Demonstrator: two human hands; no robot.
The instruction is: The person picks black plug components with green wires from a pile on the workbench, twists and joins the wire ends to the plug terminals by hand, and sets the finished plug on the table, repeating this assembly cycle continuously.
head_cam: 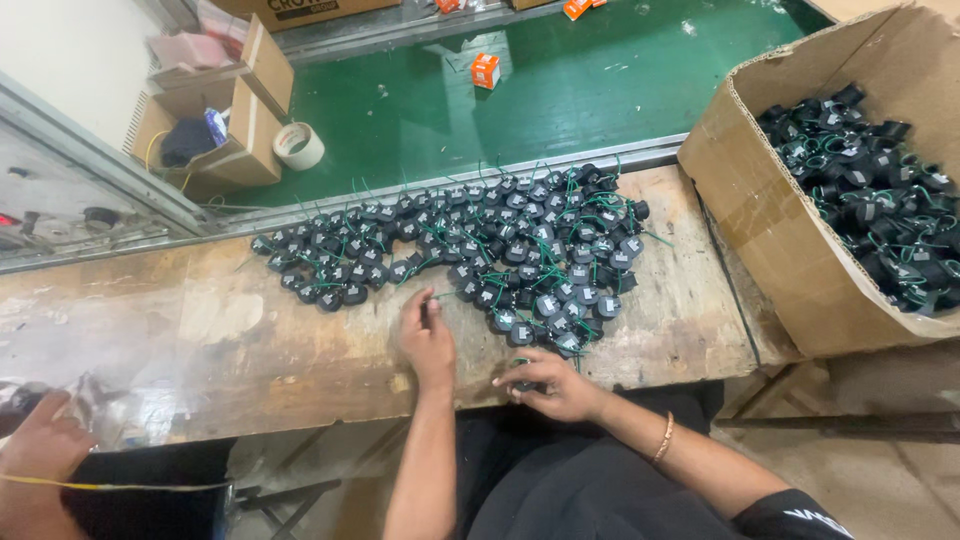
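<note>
From my remote seat, this reads as a small assembly workshop: a worn wooden workbench [250, 330] spread with dozens of identical black wired components [480, 255], a cardboard carton [780, 230] filled with more, a green-painted floor [560, 90], a tape roll [298, 145] and open boxes [215, 130] stacked alongside.

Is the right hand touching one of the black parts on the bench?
Touching. The head view shows the right hand with fingers curled over a black part at the bench edge.

Bare wooden bench [200, 320] left of component pile [470, 250]: free passage. Pile blocks centre-back; cardboard box [770, 220] blocks rt edge. Narrow clear strip betw pile & box
</note>
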